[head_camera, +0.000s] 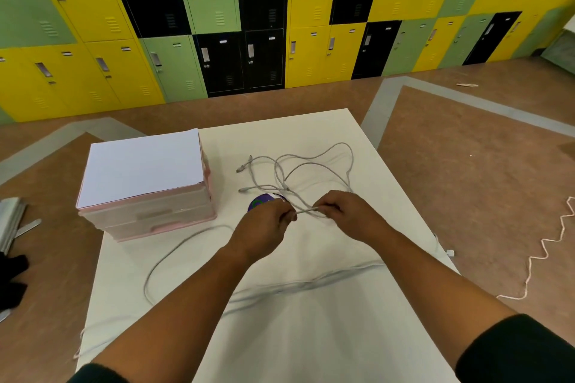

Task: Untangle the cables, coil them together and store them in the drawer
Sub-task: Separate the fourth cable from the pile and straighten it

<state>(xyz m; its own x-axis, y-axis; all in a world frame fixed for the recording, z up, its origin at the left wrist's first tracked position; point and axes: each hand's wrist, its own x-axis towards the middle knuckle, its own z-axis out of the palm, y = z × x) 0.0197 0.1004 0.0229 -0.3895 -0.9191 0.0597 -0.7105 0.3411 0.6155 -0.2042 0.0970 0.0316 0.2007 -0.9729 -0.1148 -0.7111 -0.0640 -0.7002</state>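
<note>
On the left part of the white table (314, 342) stands a pink drawer unit (155, 216), its drawers closed, with a white sheet (141, 166) lying on top. A grey loop of the cables (311, 165) curves across the table in front of it. The left hand (267, 222) pinches a short stretch of cable, just in front of a purple object (259, 203). The right hand (345, 211) pinches the other end of that stretch, and the tangle lies spread on the table beyond both hands. Farther right, a wavy white cord (547, 247) lies on the brown floor.
</note>
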